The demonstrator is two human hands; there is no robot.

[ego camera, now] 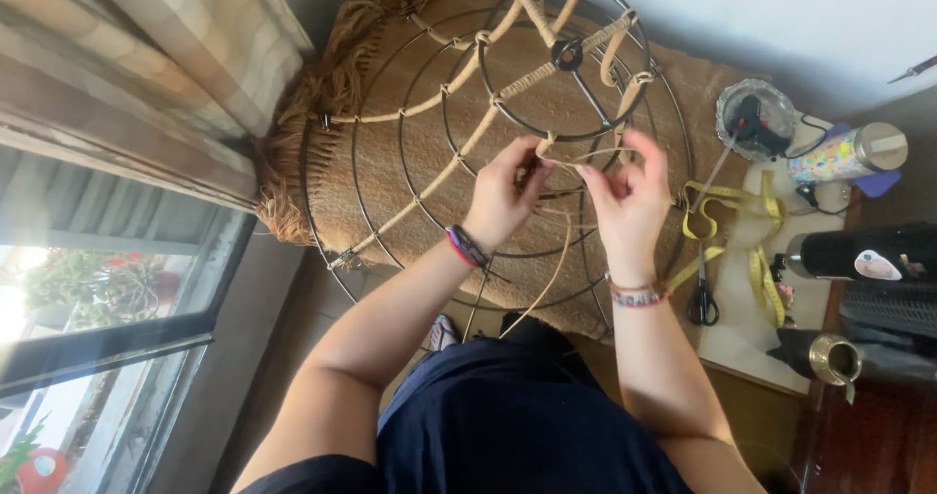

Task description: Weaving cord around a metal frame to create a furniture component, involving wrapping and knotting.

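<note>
A thin tan cord [558,223] runs from the person's lap up to a large domed frame of dark wire rings and spokes [390,94], which stands on the floor in front of the person, over a shaggy tan fibre mat [322,84]. Several spokes are already wrapped in the same tan cord — the upper ones near the small centre ring most thickly. The left hand [503,196] has its fingertips pinched together on the cord at a knot on one spoke; the right hand [630,196] sits just beside it, fingers curled and closed on the cord's loop. Both wrists carry bead bracelets. To the right, on a pale low board [742,333], lie a yellow measuring tape [727,226] and black-handled scissors [702,299] — near them a black glue gun on a glass dish [753,118] and a colourful patterned tumbler [844,152].
</note>
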